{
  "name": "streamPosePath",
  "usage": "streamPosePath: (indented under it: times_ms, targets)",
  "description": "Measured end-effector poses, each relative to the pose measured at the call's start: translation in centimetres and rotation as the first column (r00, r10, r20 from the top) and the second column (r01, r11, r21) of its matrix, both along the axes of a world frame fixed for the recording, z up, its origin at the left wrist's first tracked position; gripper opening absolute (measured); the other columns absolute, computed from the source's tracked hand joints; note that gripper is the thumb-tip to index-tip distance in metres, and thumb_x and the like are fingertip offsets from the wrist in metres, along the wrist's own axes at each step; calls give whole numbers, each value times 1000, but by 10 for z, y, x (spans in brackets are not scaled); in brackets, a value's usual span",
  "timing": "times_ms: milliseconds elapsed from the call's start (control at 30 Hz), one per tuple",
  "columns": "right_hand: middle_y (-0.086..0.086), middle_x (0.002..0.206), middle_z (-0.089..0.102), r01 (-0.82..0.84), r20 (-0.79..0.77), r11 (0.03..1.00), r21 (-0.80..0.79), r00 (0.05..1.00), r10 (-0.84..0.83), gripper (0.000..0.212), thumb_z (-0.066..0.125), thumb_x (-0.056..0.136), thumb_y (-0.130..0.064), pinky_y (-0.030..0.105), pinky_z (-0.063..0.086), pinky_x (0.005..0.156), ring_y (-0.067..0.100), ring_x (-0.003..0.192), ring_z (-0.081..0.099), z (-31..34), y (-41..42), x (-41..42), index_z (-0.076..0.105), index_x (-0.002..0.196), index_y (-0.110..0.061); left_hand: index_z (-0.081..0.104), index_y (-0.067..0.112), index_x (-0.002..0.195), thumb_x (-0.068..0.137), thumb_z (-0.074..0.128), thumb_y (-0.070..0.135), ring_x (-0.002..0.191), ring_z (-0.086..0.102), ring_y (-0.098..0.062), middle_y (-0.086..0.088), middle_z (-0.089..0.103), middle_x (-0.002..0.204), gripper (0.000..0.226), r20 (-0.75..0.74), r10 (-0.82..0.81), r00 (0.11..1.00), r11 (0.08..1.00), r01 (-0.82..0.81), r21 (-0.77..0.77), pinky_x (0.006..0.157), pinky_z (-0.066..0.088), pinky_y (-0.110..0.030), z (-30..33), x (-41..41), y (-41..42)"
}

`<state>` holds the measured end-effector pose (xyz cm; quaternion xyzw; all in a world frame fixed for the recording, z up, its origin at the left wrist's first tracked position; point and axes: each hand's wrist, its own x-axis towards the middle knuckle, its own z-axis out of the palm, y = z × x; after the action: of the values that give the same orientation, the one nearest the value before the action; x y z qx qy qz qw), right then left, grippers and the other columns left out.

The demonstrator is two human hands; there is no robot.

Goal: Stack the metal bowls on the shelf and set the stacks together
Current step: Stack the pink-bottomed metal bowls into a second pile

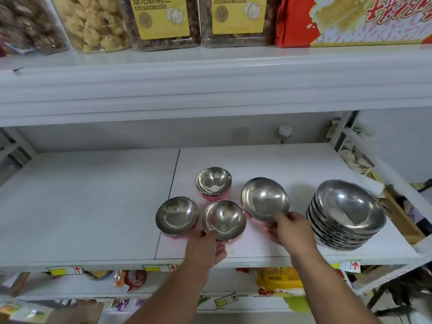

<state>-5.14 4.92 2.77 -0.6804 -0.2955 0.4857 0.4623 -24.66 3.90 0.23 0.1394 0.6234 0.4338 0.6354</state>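
Four small pink-sided metal bowls sit on the white shelf (93, 202). The front bowl (224, 219) is gripped at its near rim by the left hand (207, 247), fingers closed on it. The tilted bowl (264, 199) is gripped by the right hand (292, 232), thumb on its rim. The left bowl (176, 215) touches the front bowl; the rear bowl (213, 181) stands just behind. A stack of larger metal bowls (346, 213) stands to the right.

A white shelf (93, 206) carries four small metal bowls (214, 181). A stack of wider bowls (346, 213) sits at its right
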Motion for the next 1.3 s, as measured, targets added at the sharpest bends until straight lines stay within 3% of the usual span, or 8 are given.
streamPosePath:
  times_ms: [167, 367, 600, 800, 900, 1167, 1233, 1300]
  targets:
    - [18, 78, 81, -198, -46, 980, -23, 979, 197, 18, 55, 98, -13, 40, 67, 77, 33, 81, 79, 17, 2, -22, 70, 97, -2, 63, 7, 94, 95, 60, 9, 88, 60, -28, -19, 64, 91, 3, 10, -21, 1000, 1000, 21, -10, 76, 58, -34, 5, 5, -7]
    - [17, 78, 81, -324, -38, 942, -87, 946, 322, 22, 55, 99, -17, 37, 67, 74, 26, 77, 81, 9, 1, -38, 70, 96, 0, 54, 7, 95, 98, 52, 5, 85, 55, -29, -13, 60, 85, 4, 9, -10, 1000, 998, 10, 66, 71, 52, -33, 8, -5, -17]
    - [14, 68, 77, -346, -33, 933, -100, 938, 345, 27, 62, 100, -23, 26, 61, 55, 18, 61, 77, 7, -2, -35, 70, 98, 4, 44, 4, 143, 98, 58, 9, 96, 70, -32, -14, 62, 103, 47, -60, 65, 996, 997, -61, 54, 79, 60, -42, 0, -17, -28]
    - [17, 73, 66, -295, 175, 954, -53, 938, 300, 36, 61, 98, -27, 35, 56, 61, 22, 57, 66, 5, 4, -25, 67, 100, 8, 48, 2, 135, 98, 59, 17, 95, 68, -34, -18, 58, 109, 41, -93, 159, 983, 987, -159, 0, 68, 60, -38, 1, -45, -36]
    - [24, 88, 73, -250, 246, 968, 2, 938, 242, 33, 62, 96, -31, 37, 50, 67, 24, 65, 62, 9, 12, -27, 70, 92, 1, 48, 2, 136, 98, 60, 20, 91, 66, -33, -19, 55, 117, 44, -107, 193, 975, 981, -194, -2, 72, 60, -40, 8, -63, -33]
    - [24, 101, 73, -157, 328, 986, 50, 935, 133, 39, 64, 96, -32, 36, 49, 75, 36, 87, 68, 36, 35, -43, 68, 94, 7, 51, 3, 131, 95, 64, 26, 88, 69, -31, -14, 59, 95, 45, -116, 128, 985, 992, -128, 10, 85, 60, -48, 14, -98, -8]
    - [25, 97, 72, -144, 330, 988, 50, 937, 120, 42, 65, 96, -32, 40, 53, 81, 39, 90, 69, 37, 44, -44, 67, 98, 10, 55, -3, 123, 96, 61, 21, 86, 68, -30, -15, 61, 93, 36, -73, 99, 992, 995, -98, 26, 78, 61, -42, 10, -103, -2]
    - [20, 83, 64, -147, 317, 989, 25, 939, 132, 49, 65, 95, -32, 39, 49, 76, 32, 76, 62, 36, 53, -45, 62, 101, 16, 57, -4, 116, 97, 58, 14, 83, 63, -29, -18, 61, 91, 26, -28, 84, 996, 996, -83, 29, 74, 57, -37, 6, -108, 3]
